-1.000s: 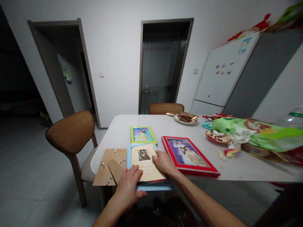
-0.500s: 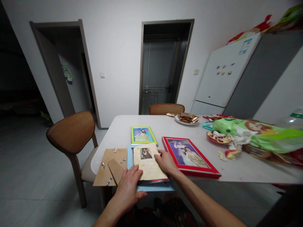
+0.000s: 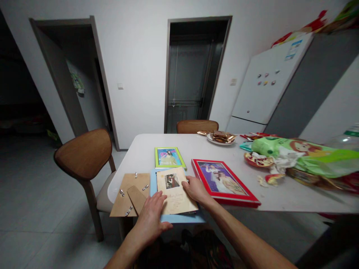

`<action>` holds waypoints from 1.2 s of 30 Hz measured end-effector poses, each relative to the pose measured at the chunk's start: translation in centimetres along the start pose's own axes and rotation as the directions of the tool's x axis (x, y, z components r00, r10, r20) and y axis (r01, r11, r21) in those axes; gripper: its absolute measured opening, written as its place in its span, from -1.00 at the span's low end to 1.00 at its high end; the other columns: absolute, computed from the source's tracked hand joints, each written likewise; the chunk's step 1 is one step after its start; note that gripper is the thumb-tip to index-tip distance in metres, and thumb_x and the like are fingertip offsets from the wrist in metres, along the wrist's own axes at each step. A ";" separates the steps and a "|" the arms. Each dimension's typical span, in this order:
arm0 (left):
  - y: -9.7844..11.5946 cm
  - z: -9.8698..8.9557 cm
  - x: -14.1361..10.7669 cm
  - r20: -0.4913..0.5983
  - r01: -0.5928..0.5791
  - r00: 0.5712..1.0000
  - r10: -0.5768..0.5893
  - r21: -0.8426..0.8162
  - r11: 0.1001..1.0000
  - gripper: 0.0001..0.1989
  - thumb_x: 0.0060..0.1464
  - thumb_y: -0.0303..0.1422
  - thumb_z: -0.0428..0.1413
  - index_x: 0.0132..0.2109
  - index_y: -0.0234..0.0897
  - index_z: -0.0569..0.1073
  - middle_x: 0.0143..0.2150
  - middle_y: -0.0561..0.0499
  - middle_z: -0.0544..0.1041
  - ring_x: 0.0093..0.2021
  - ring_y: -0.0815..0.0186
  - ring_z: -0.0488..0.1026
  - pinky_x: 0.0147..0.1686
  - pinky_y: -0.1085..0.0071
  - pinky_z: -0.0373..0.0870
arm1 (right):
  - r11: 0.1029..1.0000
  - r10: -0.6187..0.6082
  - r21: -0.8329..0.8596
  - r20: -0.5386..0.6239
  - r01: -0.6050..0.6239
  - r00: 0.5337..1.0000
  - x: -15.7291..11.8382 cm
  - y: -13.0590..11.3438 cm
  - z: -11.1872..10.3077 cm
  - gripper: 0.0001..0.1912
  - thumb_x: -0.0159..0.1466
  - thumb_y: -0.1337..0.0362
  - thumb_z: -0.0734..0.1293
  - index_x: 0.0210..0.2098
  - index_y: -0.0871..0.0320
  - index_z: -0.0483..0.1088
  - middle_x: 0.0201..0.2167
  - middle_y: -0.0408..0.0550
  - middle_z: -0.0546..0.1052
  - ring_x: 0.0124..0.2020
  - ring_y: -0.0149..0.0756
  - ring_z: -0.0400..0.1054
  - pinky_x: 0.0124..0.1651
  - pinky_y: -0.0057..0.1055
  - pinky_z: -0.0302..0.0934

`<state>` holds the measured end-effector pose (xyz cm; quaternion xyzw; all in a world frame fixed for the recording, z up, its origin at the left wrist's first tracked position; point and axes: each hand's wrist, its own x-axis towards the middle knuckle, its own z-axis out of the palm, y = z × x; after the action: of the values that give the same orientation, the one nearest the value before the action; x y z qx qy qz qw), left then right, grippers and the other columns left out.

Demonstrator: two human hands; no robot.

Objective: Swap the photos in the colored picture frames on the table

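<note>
A cream printed sheet (image 3: 176, 198) with a small picture lies over a light blue frame (image 3: 183, 218) at the table's near edge. My left hand (image 3: 153, 211) rests on the sheet's left side, fingers spread and thumb apart. At its right edge my right hand (image 3: 196, 189) grips the sheet between thumb and fingers. Left of the blue frame is a brown backing board (image 3: 120, 203) with metal clips and a stand flap. A green-framed picture (image 3: 168, 157) lies beyond the sheet. Beside my right hand lies a red-framed picture (image 3: 224, 181).
A plate of wrapped snacks (image 3: 221, 137) is at the table's far side. Fruit pieces (image 3: 258, 160), crumpled tissue and a green bag (image 3: 322, 157) lie to the right. Wooden chairs (image 3: 84, 153) stand left and behind the white table (image 3: 193, 142).
The cream sheet has shifted slightly on the blue frame and now covers most of the dark and red layer beneath it. Both hands stay nearly in place. The view has tilted slightly.
</note>
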<state>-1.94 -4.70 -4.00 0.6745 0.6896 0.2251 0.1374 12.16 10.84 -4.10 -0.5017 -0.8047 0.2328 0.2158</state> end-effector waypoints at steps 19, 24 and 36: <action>0.1 -0.4 0.1 0.039 -0.001 0.999 -0.001 0.046 0.999 -0.27 -0.31 -0.29 0.22 0.07 -0.31 0.19 0.17 -0.18 0.12 0.18 0.15 0.01 0.14 0.12 -0.15 | 0.979 0.032 0.202 0.039 -0.039 0.999 -0.1 -0.1 -0.1 -0.63 0.12 0.29 0.10 -0.15 0.25 0.36 -0.35 0.00 0.51 -0.37 -0.32 0.35 -0.40 -0.53 0.11; 0.1 -0.4 0.1 0.064 -0.007 0.998 0.004 0.047 0.999 -0.29 -0.30 -0.29 0.21 0.07 -0.29 0.19 0.17 -0.16 0.12 0.18 0.15 0.00 0.14 0.11 -0.17 | 0.996 -0.014 -0.089 0.037 0.017 0.999 -0.4 -0.8 -0.2 -0.68 0.13 0.27 0.10 -0.25 0.23 0.39 -0.33 0.08 0.49 -0.32 -0.27 0.35 -0.36 -0.50 0.07; 0.1 -0.7 0.0 0.077 -0.004 0.997 0.001 0.038 0.999 -0.20 -0.36 -0.25 0.24 0.09 -0.31 0.17 0.18 -0.19 0.10 0.19 0.15 -0.02 0.14 0.12 -0.19 | 0.975 0.034 0.220 0.025 -0.039 0.999 0.5 0.6 0.0 -0.68 0.11 0.26 0.11 -0.29 0.27 0.40 -0.38 0.04 0.50 -0.38 -0.31 0.35 -0.44 -0.53 0.08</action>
<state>-2.15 -4.74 -3.35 0.6861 0.6870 0.1857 0.1507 12.40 11.56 -4.44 -0.4867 -0.7670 0.3297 0.2571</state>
